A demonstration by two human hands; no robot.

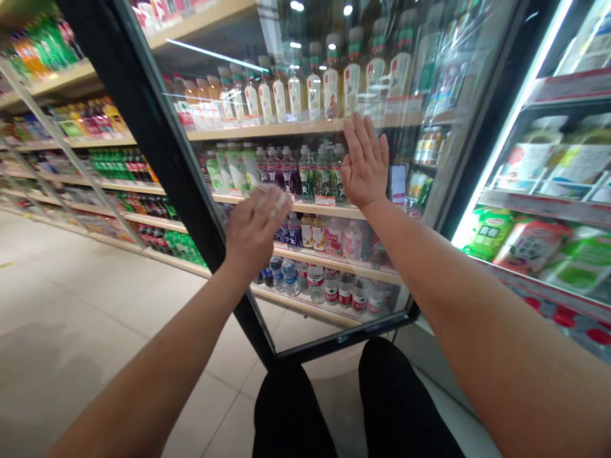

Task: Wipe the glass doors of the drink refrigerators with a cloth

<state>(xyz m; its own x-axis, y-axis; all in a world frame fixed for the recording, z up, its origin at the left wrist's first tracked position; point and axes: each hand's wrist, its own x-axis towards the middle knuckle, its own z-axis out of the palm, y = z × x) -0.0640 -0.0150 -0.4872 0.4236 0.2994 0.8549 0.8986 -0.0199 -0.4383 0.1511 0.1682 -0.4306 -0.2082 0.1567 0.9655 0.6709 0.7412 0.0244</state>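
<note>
The glass door [305, 133] of a drinks fridge stands swung open in front of me, its black frame [157, 127] slanting down the left. Against the pane, my right hand [366, 159] lies flat with its fingers stretched upward, holding nothing. My left hand [255, 226] is lower and to the left, at the glass near the frame. Its fingers are bent over a small white cloth [281, 202], of which only bits show. Motion smears this hand, so the cloth's shape is unclear.
Through the glass, shelves hold rows of bottled drinks [331, 89]. To my right is the lit fridge interior with green and red packs [529, 245]. More drink shelves [119, 165] run along the left, above a tiled floor [71, 305]. My knees [291, 407] are below the door.
</note>
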